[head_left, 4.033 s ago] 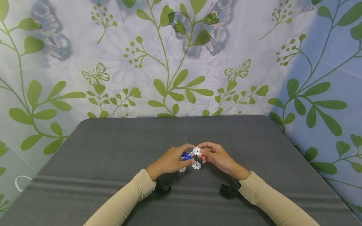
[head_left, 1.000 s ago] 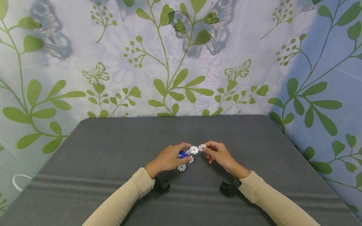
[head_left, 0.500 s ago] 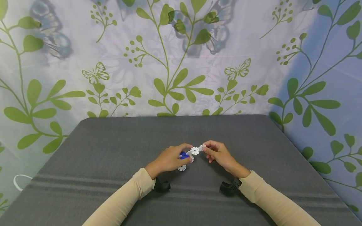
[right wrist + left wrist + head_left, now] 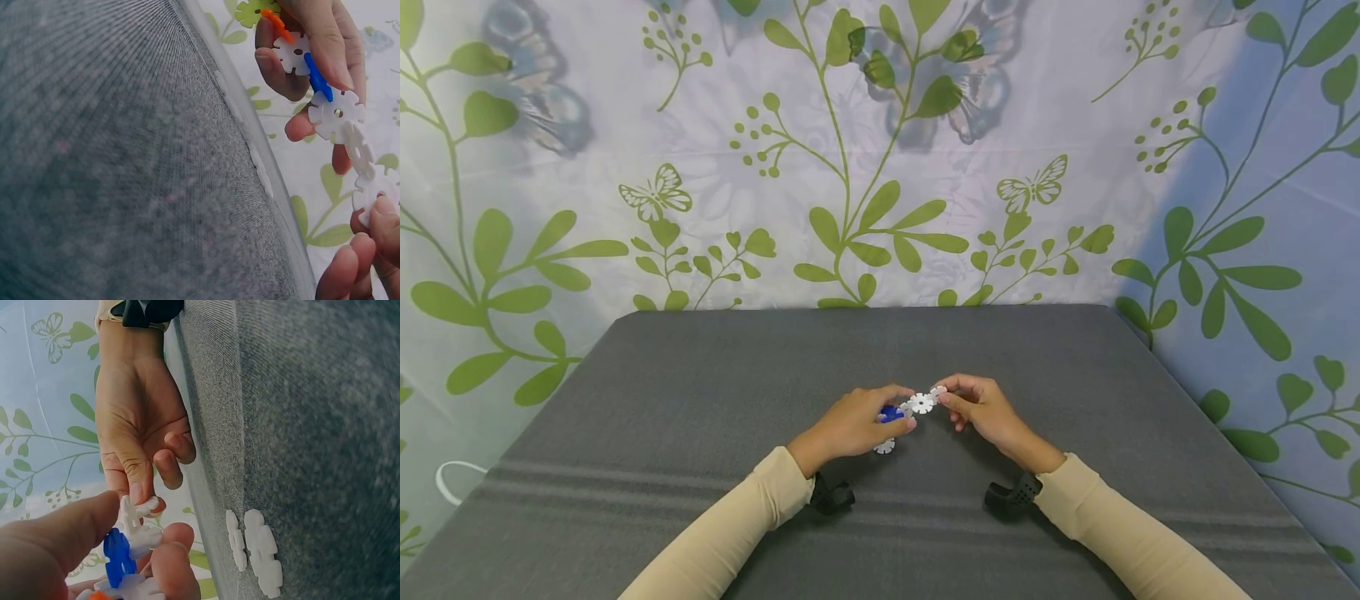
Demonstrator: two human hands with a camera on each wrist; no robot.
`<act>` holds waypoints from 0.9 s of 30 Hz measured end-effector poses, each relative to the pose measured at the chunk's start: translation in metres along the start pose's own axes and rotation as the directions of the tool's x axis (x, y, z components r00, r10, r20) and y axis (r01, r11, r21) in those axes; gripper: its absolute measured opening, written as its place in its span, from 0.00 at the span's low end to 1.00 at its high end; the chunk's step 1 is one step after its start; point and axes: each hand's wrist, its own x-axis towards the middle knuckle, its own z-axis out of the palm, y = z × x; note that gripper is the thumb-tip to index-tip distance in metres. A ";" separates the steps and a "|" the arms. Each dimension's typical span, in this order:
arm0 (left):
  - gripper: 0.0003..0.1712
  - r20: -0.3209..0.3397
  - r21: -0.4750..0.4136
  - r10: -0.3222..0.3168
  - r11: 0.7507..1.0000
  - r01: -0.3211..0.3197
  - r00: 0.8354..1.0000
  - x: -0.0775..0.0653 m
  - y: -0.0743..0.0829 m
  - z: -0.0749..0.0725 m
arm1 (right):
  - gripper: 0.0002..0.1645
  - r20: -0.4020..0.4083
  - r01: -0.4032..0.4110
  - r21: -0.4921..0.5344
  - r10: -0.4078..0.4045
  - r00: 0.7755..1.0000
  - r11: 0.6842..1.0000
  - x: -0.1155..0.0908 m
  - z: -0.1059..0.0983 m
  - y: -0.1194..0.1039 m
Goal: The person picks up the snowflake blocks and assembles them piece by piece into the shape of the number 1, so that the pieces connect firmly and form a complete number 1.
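A chain of notched plastic snowflake discs stretches between both hands above the table. My left hand [image 4: 853, 421] grips it around the blue disc [image 4: 319, 78] with curled fingers and thumb. Beyond that grip, in the right wrist view, are a white disc [image 4: 294, 55], an orange disc [image 4: 278, 25] and a green disc [image 4: 248, 12]. On the other side, white discs run toward my right hand [image 4: 981, 408], whose thumb and fingers pinch the end white disc [image 4: 378, 190]. A middle white disc [image 4: 921, 403] shows between the hands.
Loose white discs lie on the grey cloth-covered table [image 4: 760, 358]; the left wrist view shows a narrow disc [image 4: 235, 540] and a larger-looking disc [image 4: 263, 553]. In the head view, one loose disc [image 4: 886, 447] is partly behind the left hand. A patterned curtain [image 4: 880, 150] hangs behind.
Since the oldest frame, another white disc has appeared at the chain's right end, in my right fingers. Over the last second, my left hand has shifted slightly right, bringing the chain closer to my right hand.
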 end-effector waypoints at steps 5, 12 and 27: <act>0.26 -0.004 -0.034 0.013 0.999 -0.013 1.000 0.000 0.000 0.000 | 0.11 -0.019 0.070 0.002 -0.070 0.997 0.998 0.000 0.000 0.001; 0.23 -0.046 -0.013 0.056 0.998 -0.057 0.997 0.000 0.003 -0.001 | 0.07 -0.018 0.119 0.031 -0.118 0.993 0.992 -0.001 -0.002 0.000; 0.25 -0.040 -0.034 0.070 0.997 -0.072 0.997 0.000 0.002 0.001 | 0.06 -0.001 0.116 0.025 -0.116 0.993 0.993 -0.001 -0.002 0.001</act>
